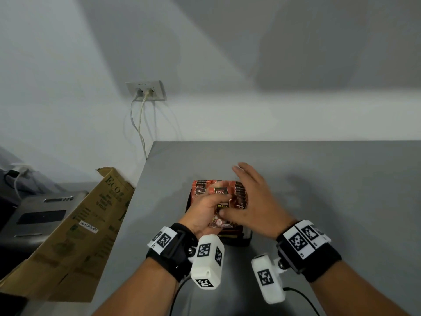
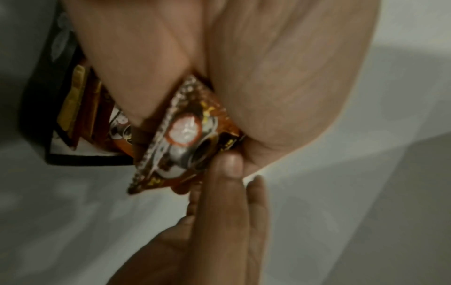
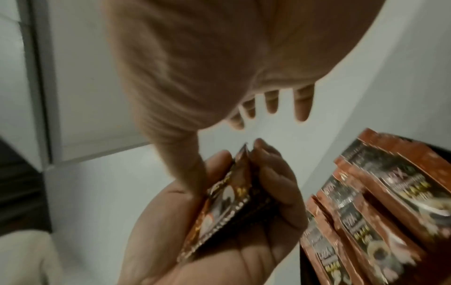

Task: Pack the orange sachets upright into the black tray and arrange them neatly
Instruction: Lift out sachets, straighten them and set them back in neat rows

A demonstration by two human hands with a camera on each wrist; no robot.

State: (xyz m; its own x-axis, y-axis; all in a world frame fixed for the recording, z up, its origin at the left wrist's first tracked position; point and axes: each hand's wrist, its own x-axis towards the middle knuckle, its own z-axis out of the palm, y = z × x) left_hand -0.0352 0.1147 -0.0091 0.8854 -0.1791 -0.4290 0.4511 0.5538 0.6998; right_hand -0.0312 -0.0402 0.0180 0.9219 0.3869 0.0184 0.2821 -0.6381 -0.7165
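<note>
Holding a small bunch of sachets (image 1: 222, 201) in curled fingers, the left hand (image 1: 206, 213) hovers over the tray (image 1: 247, 238). The right hand (image 1: 252, 199), fingers straight, has its thumb on the bunch. More sachets stand upright in the tray on the worktop (image 1: 319, 179). Best to square the bunch's edges, then slide it in vertically beside the standing rows.
</note>
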